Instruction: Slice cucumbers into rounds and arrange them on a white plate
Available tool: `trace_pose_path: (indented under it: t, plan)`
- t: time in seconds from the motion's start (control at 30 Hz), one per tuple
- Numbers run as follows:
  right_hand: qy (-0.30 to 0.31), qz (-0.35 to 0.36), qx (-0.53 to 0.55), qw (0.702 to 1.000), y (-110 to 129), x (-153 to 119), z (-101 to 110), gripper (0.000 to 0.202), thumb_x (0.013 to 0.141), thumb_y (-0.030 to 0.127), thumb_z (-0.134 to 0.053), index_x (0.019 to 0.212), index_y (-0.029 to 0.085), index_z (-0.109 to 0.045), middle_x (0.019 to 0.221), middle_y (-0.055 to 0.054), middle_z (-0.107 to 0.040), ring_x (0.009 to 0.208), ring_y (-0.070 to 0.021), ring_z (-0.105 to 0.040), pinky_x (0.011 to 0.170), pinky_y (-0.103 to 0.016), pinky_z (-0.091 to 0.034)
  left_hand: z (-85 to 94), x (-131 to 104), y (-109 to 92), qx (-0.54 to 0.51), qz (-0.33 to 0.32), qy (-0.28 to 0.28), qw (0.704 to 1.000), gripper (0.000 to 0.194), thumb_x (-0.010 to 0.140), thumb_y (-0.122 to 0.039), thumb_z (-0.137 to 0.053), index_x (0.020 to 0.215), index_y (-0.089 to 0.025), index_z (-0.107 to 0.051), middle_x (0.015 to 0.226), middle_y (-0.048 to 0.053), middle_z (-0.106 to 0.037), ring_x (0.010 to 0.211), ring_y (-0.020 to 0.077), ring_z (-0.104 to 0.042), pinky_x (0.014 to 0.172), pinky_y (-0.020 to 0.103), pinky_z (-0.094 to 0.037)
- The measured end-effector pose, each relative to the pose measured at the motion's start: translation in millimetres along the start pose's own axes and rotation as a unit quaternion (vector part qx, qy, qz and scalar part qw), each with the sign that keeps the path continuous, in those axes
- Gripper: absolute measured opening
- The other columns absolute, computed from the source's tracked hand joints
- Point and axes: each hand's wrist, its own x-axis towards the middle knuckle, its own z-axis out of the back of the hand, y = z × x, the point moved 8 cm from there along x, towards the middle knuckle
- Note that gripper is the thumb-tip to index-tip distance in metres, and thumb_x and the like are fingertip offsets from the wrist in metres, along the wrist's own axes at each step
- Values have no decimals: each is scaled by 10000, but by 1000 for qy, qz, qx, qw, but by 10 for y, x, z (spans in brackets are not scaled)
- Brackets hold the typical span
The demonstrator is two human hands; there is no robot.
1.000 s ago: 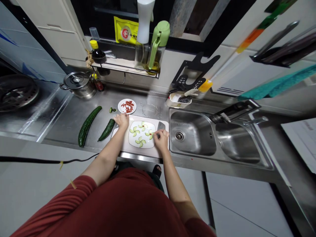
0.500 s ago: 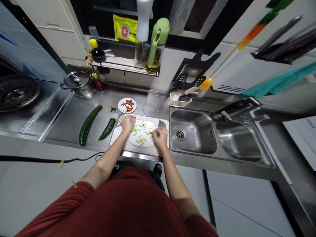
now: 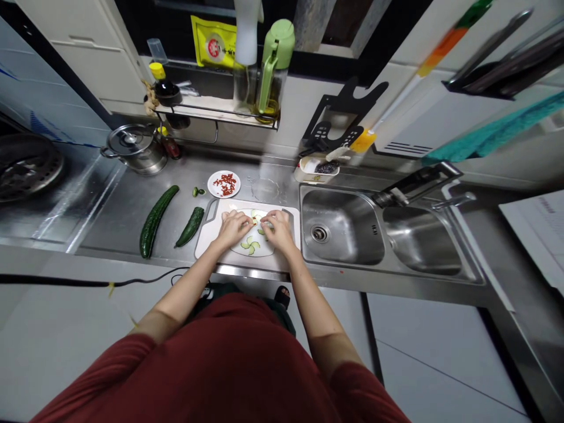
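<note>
Cuke slices [image 3: 251,245] laid on plate [image 3: 265,248]; red bits [image 3: 227,185] mostly left on dish [image 3: 211,189]; L hand [image 3: 235,228] pinching 1; R hand [image 3: 277,228], can't tell

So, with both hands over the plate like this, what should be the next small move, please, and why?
I would perhaps settle the small red piece into the middle of the upper green slices. It shows at the fingers of the left hand, right beside those slices, and the right hand seems close enough to steady the plate.
</note>
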Motion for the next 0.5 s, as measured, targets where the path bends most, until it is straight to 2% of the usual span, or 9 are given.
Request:
trace_pose_path:
  t: [0.13, 0.3, 0.5]
  plan:
    - [42, 40, -6, 998, 78, -52, -47, 183, 871, 277, -554, 984, 241, -693, 1121, -60, -519, 1127, -249, -365, 987, -391, -323, -13, -89, -34, 9, -38, 42, 998, 240, 898, -395, -490, 865, -221, -651, 881, 39, -642, 905, 207, -487, 833, 378, -250]
    - [85, 57, -3, 995, 84, -109, -167, 134, 851, 288, -605, 942, 251, -697, 1125, -55, -521, 1124, -248, -375, 973, -396, -340, -60, -161, -56, 15, -57, 78, 995, 271, 906, -421, -469, 884, -215, -644, 912, 50, -640, 929, 212, -484, 845, 385, -252]
    - [85, 63, 5, 994, 112, -177, -223, 89, 849, 291, -616, 882, 249, -688, 1118, -48, -528, 1119, -240, -391, 973, -397, -347, -103, -200, -85, 10, -77, 85, 993, 254, 917, -392, -452, 887, -213, -630, 939, 49, -639, 953, 213, -486, 844, 385, -255]
